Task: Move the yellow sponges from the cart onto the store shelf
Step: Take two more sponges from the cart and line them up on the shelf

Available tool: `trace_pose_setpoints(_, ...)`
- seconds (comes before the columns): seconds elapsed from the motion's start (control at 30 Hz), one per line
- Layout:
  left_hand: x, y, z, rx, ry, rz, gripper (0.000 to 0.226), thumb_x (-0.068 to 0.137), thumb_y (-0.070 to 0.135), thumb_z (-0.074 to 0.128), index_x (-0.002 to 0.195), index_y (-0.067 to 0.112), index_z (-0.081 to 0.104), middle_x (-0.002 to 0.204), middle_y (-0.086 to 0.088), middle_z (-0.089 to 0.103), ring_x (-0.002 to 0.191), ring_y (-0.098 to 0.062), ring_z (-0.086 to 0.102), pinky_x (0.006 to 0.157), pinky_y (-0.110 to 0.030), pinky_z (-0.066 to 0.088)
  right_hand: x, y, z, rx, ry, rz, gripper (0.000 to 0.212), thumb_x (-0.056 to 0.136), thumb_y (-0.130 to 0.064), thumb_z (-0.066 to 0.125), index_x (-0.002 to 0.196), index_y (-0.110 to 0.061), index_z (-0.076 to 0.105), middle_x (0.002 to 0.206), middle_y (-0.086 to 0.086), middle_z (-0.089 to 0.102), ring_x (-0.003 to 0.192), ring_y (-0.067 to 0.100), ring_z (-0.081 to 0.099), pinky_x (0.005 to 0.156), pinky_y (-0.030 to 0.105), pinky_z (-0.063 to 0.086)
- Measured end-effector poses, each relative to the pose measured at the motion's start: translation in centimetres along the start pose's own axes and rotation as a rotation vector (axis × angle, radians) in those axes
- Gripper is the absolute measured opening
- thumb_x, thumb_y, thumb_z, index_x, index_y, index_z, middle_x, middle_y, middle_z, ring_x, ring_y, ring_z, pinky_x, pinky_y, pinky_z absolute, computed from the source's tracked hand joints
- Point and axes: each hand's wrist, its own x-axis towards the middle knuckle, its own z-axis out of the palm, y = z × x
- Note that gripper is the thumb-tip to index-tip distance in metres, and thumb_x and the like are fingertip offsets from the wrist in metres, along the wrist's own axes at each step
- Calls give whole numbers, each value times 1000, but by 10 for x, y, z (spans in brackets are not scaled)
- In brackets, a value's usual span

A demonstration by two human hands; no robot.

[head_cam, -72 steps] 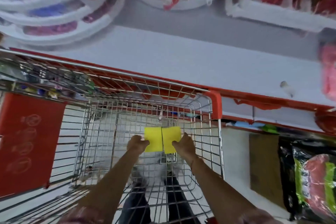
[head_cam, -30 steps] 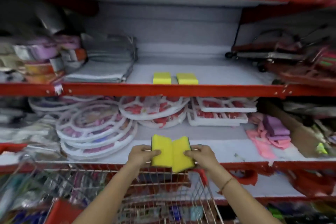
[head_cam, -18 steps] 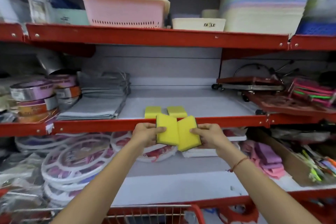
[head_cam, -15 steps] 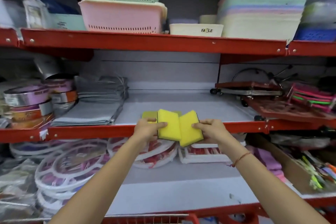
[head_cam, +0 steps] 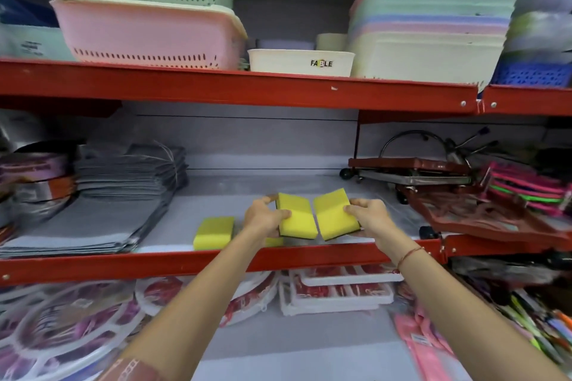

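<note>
Left hand [head_cam: 265, 217] grasping one sponge [head_cam: 297, 216], right hand [head_cam: 369, 217] grasping another [head_cam: 335, 214]; both held over the shelf [head_cam: 216, 261] front edge, likely for setting beside the shelved sponge [head_cam: 214, 232].

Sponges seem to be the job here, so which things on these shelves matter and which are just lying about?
Part of the job:
left hand holding a yellow sponge
right hand holding another yellow sponge
sponge already on the shelf
middle shelf

Just lying about:
pink basket
grey cloth stack
white tub
</note>
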Motion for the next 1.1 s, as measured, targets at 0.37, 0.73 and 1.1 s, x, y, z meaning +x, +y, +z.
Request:
trace_pose_setpoints(0.37, 41, -3, 52, 424, 16, 99, 61, 80, 30, 71, 137, 18, 52, 139, -11, 55, 116, -28, 60, 97, -31, 47, 60, 32, -18, -271, 23, 110, 38, 85, -16, 67, 118, 2, 64, 117, 19, 64, 106, 42, 62, 85, 49, 58)
trace_pose_setpoints(0.73, 54, -12, -3, 840, -10, 310, 74, 87, 50, 55, 149, 16, 32, 156, -7, 35, 146, -24, 29, 117, -39, 26, 43, 2, 39, -820, -159, -345, 67, 97, -45, 40, 153, -14, 20, 163, 6, 16, 151, 26, 13, 123, 41, 17)
trace_pose_setpoints(1.1, 49, -61, -102, 1173, -171, 155, 60, 102, 32, 15, 153, 9, -8, 162, -5, -16, 150, -17, -17, 123, -43, -8, 9, 0, 152, -1054, -626, -516, 61, 102, -39, 18, 154, -10, 1, 164, 4, -10, 150, 16, -14, 124, 41, -5)
